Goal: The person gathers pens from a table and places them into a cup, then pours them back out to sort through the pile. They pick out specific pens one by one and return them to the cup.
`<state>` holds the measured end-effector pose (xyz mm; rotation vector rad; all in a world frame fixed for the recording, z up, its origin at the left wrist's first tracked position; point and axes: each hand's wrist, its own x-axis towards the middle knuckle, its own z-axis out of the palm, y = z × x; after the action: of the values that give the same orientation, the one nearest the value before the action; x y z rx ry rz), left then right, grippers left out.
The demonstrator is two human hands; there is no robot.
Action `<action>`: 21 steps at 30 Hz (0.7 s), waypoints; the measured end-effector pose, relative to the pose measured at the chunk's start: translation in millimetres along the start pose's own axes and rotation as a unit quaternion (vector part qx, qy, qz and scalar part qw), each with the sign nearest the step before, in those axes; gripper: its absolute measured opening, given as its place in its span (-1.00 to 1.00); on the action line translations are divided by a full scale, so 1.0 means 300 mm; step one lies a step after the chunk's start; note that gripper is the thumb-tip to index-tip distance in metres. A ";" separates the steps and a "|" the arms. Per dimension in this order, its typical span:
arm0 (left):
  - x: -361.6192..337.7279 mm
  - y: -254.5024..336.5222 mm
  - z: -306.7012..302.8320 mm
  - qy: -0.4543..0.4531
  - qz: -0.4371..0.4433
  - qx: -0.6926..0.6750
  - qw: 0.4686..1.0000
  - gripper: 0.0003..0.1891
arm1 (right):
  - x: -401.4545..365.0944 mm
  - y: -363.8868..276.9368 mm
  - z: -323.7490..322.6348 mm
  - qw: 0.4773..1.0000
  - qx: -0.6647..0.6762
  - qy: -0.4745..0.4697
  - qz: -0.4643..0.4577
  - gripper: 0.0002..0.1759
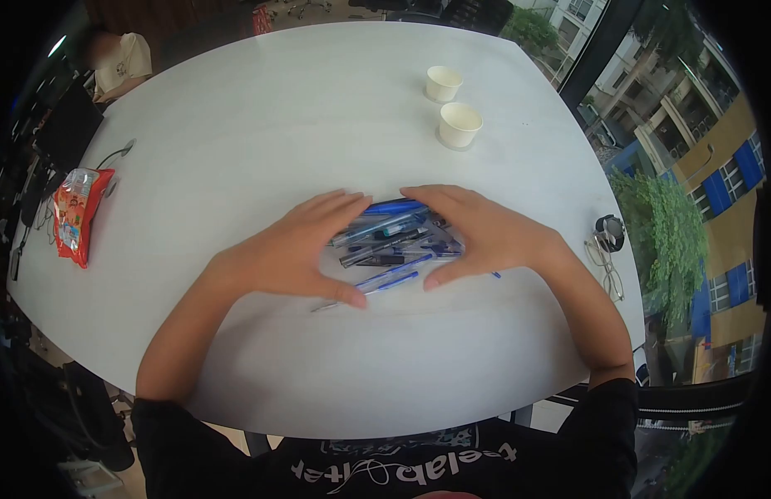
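A loose pile of pens (390, 237), blue, clear and black, lies on the white table in front of me. My left hand (306, 241) curves around the pile's left side, thumb apart from the fingers. On the other side my right hand (477, 233) curves in the same way, its fingertips at the far edge of the pile. Both hands form an open ring about the pens, and parts of the pile are hidden beneath them. A clear pen with a blue cap (398, 279) lies nearest to me, between the two thumbs.
Two white paper cups (460, 125) stand beyond the pens on the table (261, 108). At the left edge lies a red snack bag (79, 216). Glasses (606, 266) and a black watch (610, 231) rest at the right edge. A person (122, 66) sits at the far left.
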<state>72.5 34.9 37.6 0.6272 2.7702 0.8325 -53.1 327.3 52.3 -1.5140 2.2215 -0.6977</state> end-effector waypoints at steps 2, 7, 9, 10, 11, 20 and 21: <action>-0.033 0.051 0.041 0.007 0.004 0.067 0.998 0.37 | -0.043 0.010 0.055 0.987 -0.138 0.043 -0.064 0.19; -0.042 0.079 0.164 0.113 0.013 0.126 0.985 0.37 | -0.059 -0.013 0.149 0.979 -0.161 0.103 -0.074 0.13; -0.030 0.051 0.162 0.146 0.023 0.094 0.985 0.25 | -0.055 -0.014 0.152 0.980 -0.143 0.112 -0.076 0.08; -0.024 0.039 0.162 0.176 0.033 0.059 0.982 0.13 | -0.052 -0.020 0.154 0.979 -0.142 0.117 -0.089 0.02; -0.018 0.033 0.166 0.172 0.035 0.057 0.983 0.13 | -0.051 -0.024 0.156 0.977 -0.141 0.121 -0.100 -0.03; 0.041 -0.023 0.149 0.258 0.080 0.072 0.960 -0.34 | -0.001 0.036 0.136 0.971 -0.154 0.150 -0.105 -0.09; 0.050 -0.035 0.142 0.257 0.081 0.072 0.960 -0.34 | 0.001 0.041 0.126 0.971 -0.154 0.151 -0.105 -0.09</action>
<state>67.7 54.4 -4.2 0.7618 3.3092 0.9461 -41.8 323.3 14.3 -1.9284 2.5108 -0.7089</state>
